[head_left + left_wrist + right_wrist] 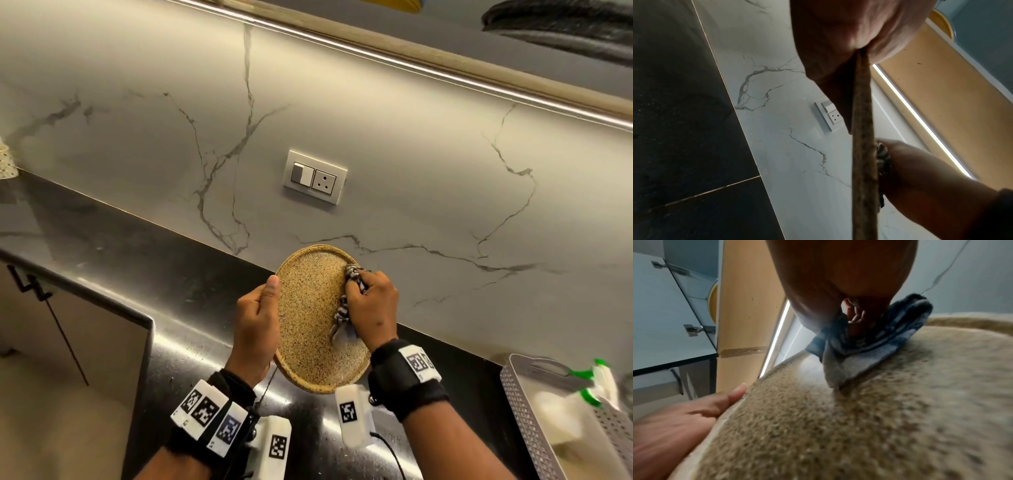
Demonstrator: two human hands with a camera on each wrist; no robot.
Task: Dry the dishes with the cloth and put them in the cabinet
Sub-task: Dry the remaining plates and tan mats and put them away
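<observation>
A round speckled tan plate (308, 315) is held tilted above the black counter (191, 281). My left hand (258, 322) grips its left rim, thumb on the front face. My right hand (371, 305) clutches a bunched blue-and-white cloth (346, 301) and presses it on the plate's right side. In the left wrist view the plate (863, 146) shows edge-on, pinched by my left hand (849, 35), with the cloth (882, 155) beside it. In the right wrist view the cloth (865, 344) lies on the plate (859, 426) under my right hand (849, 280).
A grey perforated basket (527, 407) with a white spray bottle (596, 387) stands at the right. A switch and socket plate (314, 176) is on the marble wall. A lower cabinet door (68, 325) stands open at left. The upper cabinet's underside (931, 97) with a light strip hangs overhead.
</observation>
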